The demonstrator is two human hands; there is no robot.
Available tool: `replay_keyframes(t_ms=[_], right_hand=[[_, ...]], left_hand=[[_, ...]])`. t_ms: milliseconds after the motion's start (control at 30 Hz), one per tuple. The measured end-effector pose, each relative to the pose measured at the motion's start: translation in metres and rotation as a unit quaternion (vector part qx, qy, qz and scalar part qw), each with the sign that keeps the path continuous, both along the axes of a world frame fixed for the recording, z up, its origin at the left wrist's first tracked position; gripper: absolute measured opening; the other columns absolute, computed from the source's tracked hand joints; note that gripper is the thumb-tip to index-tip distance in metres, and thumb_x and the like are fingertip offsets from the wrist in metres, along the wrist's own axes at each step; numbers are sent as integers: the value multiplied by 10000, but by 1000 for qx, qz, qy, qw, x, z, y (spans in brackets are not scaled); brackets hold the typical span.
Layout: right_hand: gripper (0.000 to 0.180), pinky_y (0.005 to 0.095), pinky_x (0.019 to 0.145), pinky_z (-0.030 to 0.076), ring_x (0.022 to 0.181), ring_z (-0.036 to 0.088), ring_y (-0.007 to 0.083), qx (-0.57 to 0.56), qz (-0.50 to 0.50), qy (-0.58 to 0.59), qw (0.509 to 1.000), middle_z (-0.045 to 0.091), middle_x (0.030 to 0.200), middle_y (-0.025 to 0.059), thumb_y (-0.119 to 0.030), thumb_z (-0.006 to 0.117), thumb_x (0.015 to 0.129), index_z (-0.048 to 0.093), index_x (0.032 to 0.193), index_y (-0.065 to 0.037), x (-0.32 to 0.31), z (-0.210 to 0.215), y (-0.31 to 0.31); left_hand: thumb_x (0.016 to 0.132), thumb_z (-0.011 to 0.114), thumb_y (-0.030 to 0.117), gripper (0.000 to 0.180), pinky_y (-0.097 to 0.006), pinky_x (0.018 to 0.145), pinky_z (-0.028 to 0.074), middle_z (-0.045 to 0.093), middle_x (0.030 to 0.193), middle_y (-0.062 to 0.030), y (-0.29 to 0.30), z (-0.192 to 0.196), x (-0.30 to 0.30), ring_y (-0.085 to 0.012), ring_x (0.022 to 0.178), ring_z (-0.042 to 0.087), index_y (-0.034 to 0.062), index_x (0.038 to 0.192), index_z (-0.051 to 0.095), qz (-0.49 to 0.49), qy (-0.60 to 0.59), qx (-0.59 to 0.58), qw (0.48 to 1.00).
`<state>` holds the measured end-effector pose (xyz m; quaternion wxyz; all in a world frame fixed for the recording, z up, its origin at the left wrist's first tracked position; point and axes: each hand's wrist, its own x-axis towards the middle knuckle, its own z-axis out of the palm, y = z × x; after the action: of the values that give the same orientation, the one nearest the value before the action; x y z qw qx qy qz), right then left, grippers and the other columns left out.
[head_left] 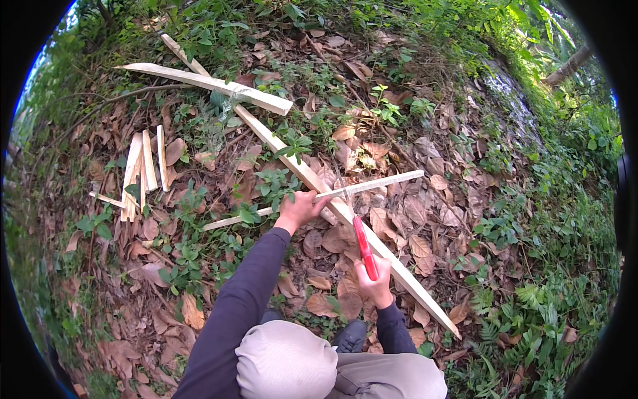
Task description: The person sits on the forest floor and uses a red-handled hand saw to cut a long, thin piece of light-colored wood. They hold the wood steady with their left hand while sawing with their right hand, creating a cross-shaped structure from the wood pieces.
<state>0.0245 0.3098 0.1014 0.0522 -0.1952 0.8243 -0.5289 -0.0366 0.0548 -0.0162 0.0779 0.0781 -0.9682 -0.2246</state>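
My right hand [377, 287] is wrapped round the red handle of a hand saw [365, 247]. The saw's thin blade points away from me and meets a narrow wooden strip [392, 179], where the strip lies across a long wooden beam [420, 292]. Left of the blade, my left hand [302, 210] is closed on that strip, pressing it against the beam. One end of the strip reaches out to the right, the other slopes down to the left over leaves. The beam runs diagonally from far left to near right.
At its far end the beam crosses a thicker pale plank [199, 81], with clear wrapping at the crossing. Several short wood pieces [147, 166] lie at the left. Dry leaves [415, 209] and low green plants cover the ground. A branch [571, 65] shows at far right.
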Motion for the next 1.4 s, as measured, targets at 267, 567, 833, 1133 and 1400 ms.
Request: replay_keyframes(t_ms=[267, 567, 833, 1133, 1400], right_hand=[[282, 351, 418, 329, 359, 426, 194, -3, 25, 53, 998, 405, 454, 73, -47, 661, 774, 453, 583, -56, 23, 3, 13], [182, 355, 451, 408, 402, 530, 259, 25, 36, 73, 996, 491, 487, 105, -55, 654, 744, 529, 611, -46, 20, -5, 19], [209, 360, 439, 393, 385, 506, 259, 9, 50, 65, 997, 447, 461, 94, -63, 657, 760, 518, 604, -53, 7, -24, 16], [120, 378, 471, 457, 452, 579, 287, 37, 73, 64, 995, 539, 531, 102, -69, 662, 717, 579, 634, -46, 26, -29, 40], [298, 338, 418, 326, 354, 437, 225, -1, 0, -16, 1000, 420, 463, 59, -76, 703, 781, 477, 585, -70, 33, 18, 20]], left_hand=[[932, 604, 547, 476, -491, 648, 573, 712, 718, -139, 1, 7, 1, -326, 702, 721, 97, 846, 733, -3, -22, 6, 1000], [920, 582, 594, 560, -490, 690, 578, 712, 757, -174, 0, 21, -2, -357, 762, 720, 60, 887, 749, -17, -83, 45, 995], [906, 558, 642, 645, -520, 756, 564, 714, 839, -228, -11, 22, -9, -399, 821, 705, 32, 869, 766, -13, -160, 86, 983], [935, 496, 651, 644, -518, 854, 549, 727, 921, -203, -10, 15, -8, -371, 918, 709, 63, 955, 760, -10, -187, 68, 980], [911, 597, 581, 573, -490, 681, 575, 691, 725, -220, -3, 22, -5, -393, 723, 705, 34, 839, 754, -1, -96, 61, 994]])
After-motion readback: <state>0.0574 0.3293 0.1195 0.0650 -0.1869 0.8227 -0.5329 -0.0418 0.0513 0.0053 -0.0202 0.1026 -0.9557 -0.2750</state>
